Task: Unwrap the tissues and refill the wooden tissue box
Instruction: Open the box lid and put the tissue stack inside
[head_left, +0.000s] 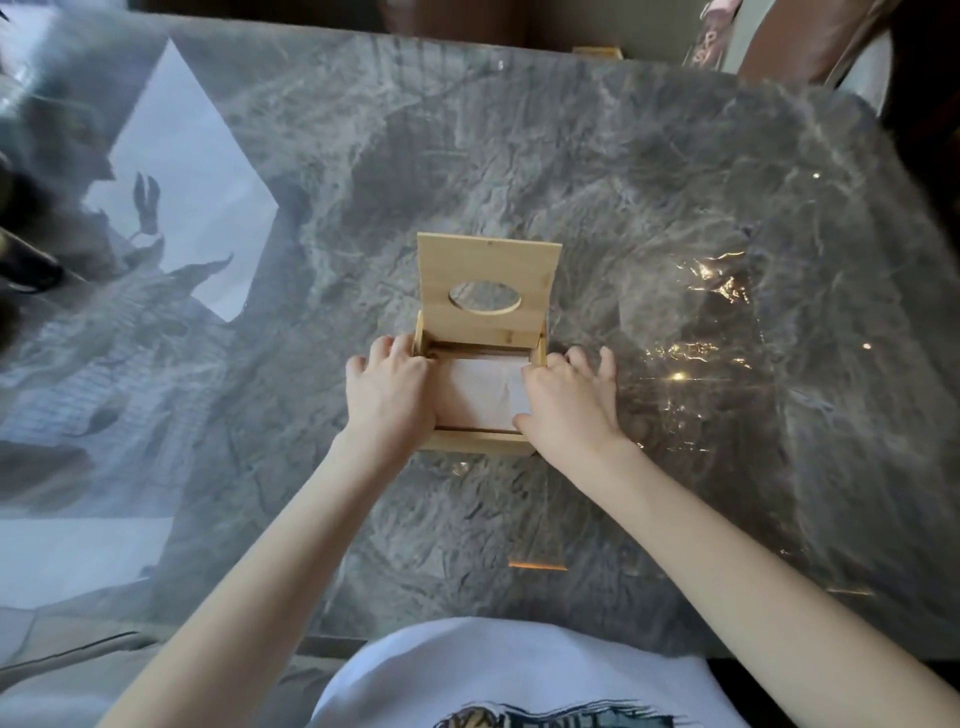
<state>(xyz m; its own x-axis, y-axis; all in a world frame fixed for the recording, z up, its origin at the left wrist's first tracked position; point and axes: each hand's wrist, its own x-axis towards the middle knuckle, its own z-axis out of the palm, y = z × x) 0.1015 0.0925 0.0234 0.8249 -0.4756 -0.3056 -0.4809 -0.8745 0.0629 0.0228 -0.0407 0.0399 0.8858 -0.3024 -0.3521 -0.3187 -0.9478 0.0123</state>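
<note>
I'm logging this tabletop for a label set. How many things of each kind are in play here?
Wooden tissue box, lid up: 1
Stack of tissues inside it: 1
Clear plastic wrapper on the marble table: 1
Hands, left hand and right hand: 2
Total: 5

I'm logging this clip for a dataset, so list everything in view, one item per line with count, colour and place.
wooden tissue box: one, light wood, middle of the table, open.
lid: one, light wood with an oval hole, tilted up at the box's far side.
tissues: one stack, white, inside the box.
plastic wrapper: one, clear and shiny, flat on the table right of the box.
table: one, grey marble, glossy.
chair: one, brown, beyond the far right corner.
shirt: one, white with a dark print, bottom edge.
left hand: on the box's left side, fingers on the tissues.
right hand: on the box's right side, fingers on the tissues.
</note>
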